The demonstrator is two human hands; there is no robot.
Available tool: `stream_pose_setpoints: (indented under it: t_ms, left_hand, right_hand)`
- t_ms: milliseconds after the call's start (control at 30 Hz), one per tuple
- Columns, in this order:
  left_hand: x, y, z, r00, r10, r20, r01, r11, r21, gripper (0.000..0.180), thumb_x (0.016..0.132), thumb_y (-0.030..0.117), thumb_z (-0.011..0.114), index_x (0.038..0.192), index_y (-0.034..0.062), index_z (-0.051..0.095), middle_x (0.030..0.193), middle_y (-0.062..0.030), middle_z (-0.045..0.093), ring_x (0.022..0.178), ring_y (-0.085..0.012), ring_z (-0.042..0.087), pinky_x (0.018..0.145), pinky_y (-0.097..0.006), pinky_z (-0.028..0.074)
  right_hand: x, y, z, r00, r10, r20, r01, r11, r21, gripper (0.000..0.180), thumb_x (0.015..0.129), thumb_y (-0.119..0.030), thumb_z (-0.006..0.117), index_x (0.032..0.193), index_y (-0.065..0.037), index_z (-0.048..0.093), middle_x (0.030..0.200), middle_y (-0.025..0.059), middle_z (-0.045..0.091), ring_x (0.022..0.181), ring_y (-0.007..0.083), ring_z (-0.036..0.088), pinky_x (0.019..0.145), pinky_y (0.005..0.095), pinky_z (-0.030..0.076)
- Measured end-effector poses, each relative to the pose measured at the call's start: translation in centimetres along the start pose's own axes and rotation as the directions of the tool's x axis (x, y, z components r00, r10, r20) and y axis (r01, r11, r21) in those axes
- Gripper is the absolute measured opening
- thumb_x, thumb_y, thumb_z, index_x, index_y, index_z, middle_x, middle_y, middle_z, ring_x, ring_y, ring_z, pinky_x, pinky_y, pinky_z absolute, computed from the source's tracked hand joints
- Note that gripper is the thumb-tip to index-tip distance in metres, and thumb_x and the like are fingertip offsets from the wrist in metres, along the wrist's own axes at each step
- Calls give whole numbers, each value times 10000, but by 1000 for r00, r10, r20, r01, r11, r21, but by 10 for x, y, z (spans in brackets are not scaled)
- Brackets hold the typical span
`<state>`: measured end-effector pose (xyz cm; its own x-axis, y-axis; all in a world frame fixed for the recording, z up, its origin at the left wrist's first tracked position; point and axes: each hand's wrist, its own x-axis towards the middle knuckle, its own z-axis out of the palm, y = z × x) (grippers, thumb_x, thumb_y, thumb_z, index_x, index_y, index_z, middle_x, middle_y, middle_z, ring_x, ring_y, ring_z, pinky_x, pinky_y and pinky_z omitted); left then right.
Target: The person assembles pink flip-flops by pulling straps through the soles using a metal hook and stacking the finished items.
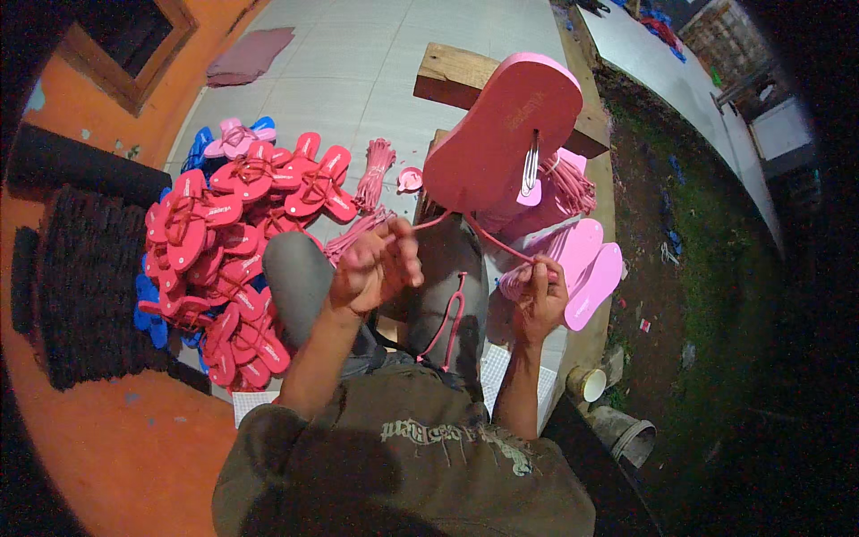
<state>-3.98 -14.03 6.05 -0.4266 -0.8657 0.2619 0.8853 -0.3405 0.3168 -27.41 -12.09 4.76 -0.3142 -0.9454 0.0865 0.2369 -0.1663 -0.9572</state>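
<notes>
Head view. A pink sandal sole (501,134) is seen propped upright, above and ahead of both hands, with a metal tool (531,163) standing in it. A pink strap (488,237) runs from the sole down to the right hand (540,295), whose fingers are clamped on the strap end. The left hand (374,267) is curled shut, seemingly on the strap's other thin end; the exact grip cannot be told.

Risks, as judged:
- Strap slipping from the right hand under tension.
- Sole tipping, since only the tool appears to steady it.
- Loose strap (450,324) on the lap snagging.

Finished red sandals (228,259) are piled left of the left hand.
</notes>
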Motion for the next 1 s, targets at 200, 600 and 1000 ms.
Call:
stream_pose_setpoints:
  t_ms: [200,600,1000]
  left_hand:
    - [34,35,0,925,268,-270,105,503,858,371,793,328,558,954,-6,540,717,-67,542,645,-108,500,545,-231,367]
    - [145,8,62,737,591,327,-178,-297,938,233,831,185,504,962,4,571,844,-143,553,724,-281,537,643,-339,428]
    - [158,21,89,819,425,386,-192,-430,882,348,713,379,639,802,44,611,691,-94,562,609,-234,543,579,-324,427]
  right_hand:
    - [22,-12,27,991,122,56,-134,877,461,267,877,-203,459,1027,16,490,754,29,486,680,105,490,661,255,445]
    - [64,-40,76,941,-213,262,338,598,-727,145,776,-106,522,689,6,493,616,115,526,567,257,530,523,329,414]
    - [65,-34,68,866,-347,360,305,937,170,271,857,-254,498,852,11,554,682,44,536,580,91,476,525,220,378]
